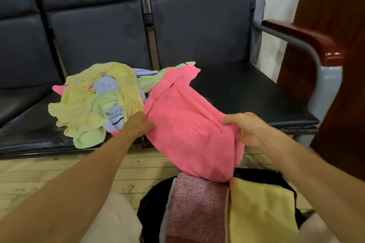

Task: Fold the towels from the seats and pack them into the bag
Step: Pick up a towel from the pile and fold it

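Black bag sits bottom centre, below the pink towel stretched left-to-right mid-frame; left hand and right hand each pinch an edge, equally near

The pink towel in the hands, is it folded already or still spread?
Not folded yet. The pink towel hangs loose and rumpled, gripped by the left hand and right hand.

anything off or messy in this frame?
Only the unfolded pile of towels crumpled on the seat, one green corner hanging over its front edge. The pink towel held by both hands droops onto the folded towels in the bag. The seat's front edge looks worn. Nothing spilled.
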Demonstrator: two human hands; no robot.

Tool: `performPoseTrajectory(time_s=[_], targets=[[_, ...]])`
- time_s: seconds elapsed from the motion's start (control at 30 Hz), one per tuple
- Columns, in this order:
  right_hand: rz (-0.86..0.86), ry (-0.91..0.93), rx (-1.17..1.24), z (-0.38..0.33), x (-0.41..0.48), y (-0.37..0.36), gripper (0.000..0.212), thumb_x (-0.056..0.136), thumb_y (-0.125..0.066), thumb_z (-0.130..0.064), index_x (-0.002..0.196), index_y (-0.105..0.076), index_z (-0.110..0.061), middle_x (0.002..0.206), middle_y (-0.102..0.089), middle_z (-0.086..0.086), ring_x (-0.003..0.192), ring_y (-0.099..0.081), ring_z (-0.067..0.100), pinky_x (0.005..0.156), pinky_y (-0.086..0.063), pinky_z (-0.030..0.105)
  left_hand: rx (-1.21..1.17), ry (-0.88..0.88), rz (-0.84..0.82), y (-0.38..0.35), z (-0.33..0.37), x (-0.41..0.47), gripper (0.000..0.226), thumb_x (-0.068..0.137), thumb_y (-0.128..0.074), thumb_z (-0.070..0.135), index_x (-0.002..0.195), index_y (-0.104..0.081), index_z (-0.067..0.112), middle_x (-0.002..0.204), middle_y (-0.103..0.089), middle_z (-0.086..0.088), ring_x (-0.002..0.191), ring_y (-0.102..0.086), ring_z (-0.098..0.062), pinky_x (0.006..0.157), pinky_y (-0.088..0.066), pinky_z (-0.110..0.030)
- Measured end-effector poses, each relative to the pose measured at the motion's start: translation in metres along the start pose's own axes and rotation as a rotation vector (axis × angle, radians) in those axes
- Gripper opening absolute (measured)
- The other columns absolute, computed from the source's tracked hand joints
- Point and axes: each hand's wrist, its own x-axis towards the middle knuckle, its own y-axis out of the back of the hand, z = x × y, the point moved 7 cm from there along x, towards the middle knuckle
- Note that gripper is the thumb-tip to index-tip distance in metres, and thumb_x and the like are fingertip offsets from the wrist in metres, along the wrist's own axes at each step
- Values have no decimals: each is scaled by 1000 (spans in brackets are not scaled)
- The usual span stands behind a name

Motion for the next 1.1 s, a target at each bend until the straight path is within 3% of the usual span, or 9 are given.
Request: performPoseTrajectory(time_s=[0.13, 0.2, 0.33, 0.47, 0.63, 0.73, 0.77, 0.93, 1.1], targets=[[-67, -48, -44, 10, -8, -3, 25, 65, -61, 8, 88, -65, 0, 88, -63, 18, 87, -60, 34, 82, -49, 44, 57, -62, 20, 1, 7, -4, 38, 94, -57, 23, 62, -41, 10, 72, -53, -20, 83, -58, -40, 70, -47, -40], [-105, -66, 9, 14, -10, -5, 36, 68, -54, 4, 102, -66, 5, 94, -64, 22, 83, -62, 34, 82, -53, 47, -14, -121, 20, 1, 18, -10, 32, 98, -47, 19, 68, -44, 8, 76, -55, -18, 78, -55, -35, 60, -39, -35], [-234, -110, 148, 11, -18, -12, 24, 84, -57, -15, 103, -70, -6, 86, -69, 12, 69, -65, 24, 63, -54, 29, -399, -177, 57, 8, 44, -21, 36, 98, -36, 13, 63, -29, 16, 62, -31, -1, 58, -30, -14, 52, -22, -27], [-228, -129, 105, 12, -18, -8, 33, 82, -65, -21, 113, -71, -8, 103, -73, 12, 89, -67, 28, 86, -53, 39, -820, -90, 106, 2, 60, -43, 29, 96, -31, 21, 72, -36, 5, 67, -32, 1, 65, -32, -14, 56, -25, -28], [-142, -77, 80, 16, -21, -2, 21, 77, -60, 3, 96, -68, 0, 100, -68, 18, 87, -65, 31, 77, -54, 37, -1251, 66, -96, -40, 68, -72, 18, 96, -44, 14, 88, -59, 7, 85, -62, -14, 73, -60, -22, 69, -50, -31], [-89, -68, 37, 21, -25, 6, 23, 72, -56, 13, 90, -67, 4, 94, -65, 21, 84, -64, 33, 76, -52, 38, -1450, 138, -323, -62, 74, -89, 18, 100, -42, 6, 96, -57, -2, 75, -67, -13, 55, -66, -16, 51, -55, -25], [-82, -70, 31, 21, -28, 9, 26, 71, -56, 15, 93, -68, 6, 96, -67, 22, 86, -66, 35, 75, -53, 38, -1474, 171, -395, -68, 78, -95, 20, 101, -41, 6, 96, -57, -4, 72, -68, -13, 54, -67, -15, 49, -55, -24], [-147, -132, 72, 31, -49, 20, 38, 75, -69, 9, 114, -66, 7, 109, -70, 23, 93, -70, 33, 64, -59, 36, -1416, 256, -722, -83, 95, -130, 28, 102, -39, 13, 111, -59, -4, 97, -66, -15, 83, -64, -22, 71, -56, -34], [-152, -68, 69, 22, -74, 33, 30, 86, -66, -9, 113, -66, 4, 104, -72, 20, 84, -72, 29, 60, -59, 34, -1277, 36, -677, -60, 104, -140, 22, 99, -44, 6, 107, -62, -4, 94, -69, -15, 80, -66, -20, 71, -57, -29]])
